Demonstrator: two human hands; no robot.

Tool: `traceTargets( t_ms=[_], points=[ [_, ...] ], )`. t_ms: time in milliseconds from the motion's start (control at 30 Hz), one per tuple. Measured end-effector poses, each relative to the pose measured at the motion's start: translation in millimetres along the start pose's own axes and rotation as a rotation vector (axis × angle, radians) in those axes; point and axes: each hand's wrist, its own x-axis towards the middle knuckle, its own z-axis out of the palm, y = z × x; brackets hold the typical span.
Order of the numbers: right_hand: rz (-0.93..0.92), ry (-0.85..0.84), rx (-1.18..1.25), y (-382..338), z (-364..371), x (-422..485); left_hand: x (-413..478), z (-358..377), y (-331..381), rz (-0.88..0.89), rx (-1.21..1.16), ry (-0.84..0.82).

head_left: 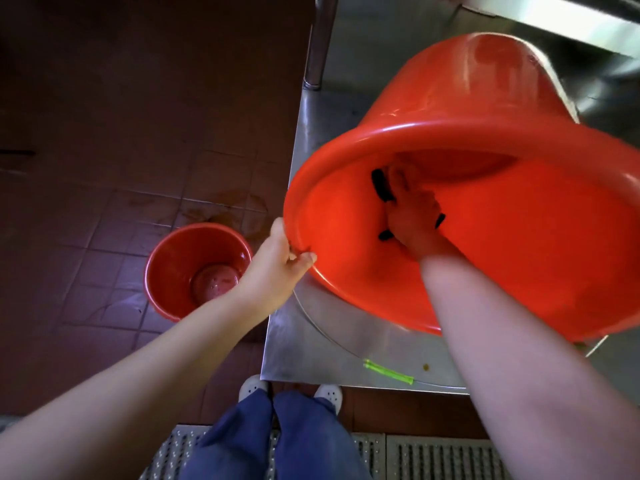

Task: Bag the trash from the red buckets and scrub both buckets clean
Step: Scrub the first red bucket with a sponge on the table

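On my feed the big red bucket lies tipped on its side on the steel counter, mouth turned toward the camera and slightly down, its lower rim resting near the counter's front edge. The plastic is glossy, bright orange-red, with a thick rolled rim and wet-looking sheen on the outer wall. I see the left hand at the counter's left edge, clamped on the rim: thumb on the outside, fingers hooked over the lip into the bucket. The right hand reaches deep inside, pressed against the inner wall near the base, fingers closed over a dark scrubber whose black ends poke out past the fingertips and on both sides of the palm; the hand is blurred, so I cannot tell the finger layout more closely. A second red bucket, smaller in view, stands upright on the tiled floor left of the counter, well apart from it, with a dull wet patch across its bottom. A brownish stain marks the tiles just behind it. On the counter's front edge, below the big bucket, lies a thin bright-green strip. White shoes stand just in front of the counter, beside a metal grate.
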Motion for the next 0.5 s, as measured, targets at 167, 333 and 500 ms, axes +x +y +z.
traceTargets(
  t_ms=[167, 333, 500],
  points=[
    [0.054, -0.077, 0.257, -72, 2, -113, 4, 4, -7, 0.058, 0.038, 0.044],
    [-0.239, 0.137, 0.180, -69, 13, -150, 1, -3, 1, 0.099, 0.133, -0.010],
    [-0.240, 0.070, 0.017, -16, 12, -65, 2, -34, 42, 0.214, 0.390, -0.028]
  ],
)
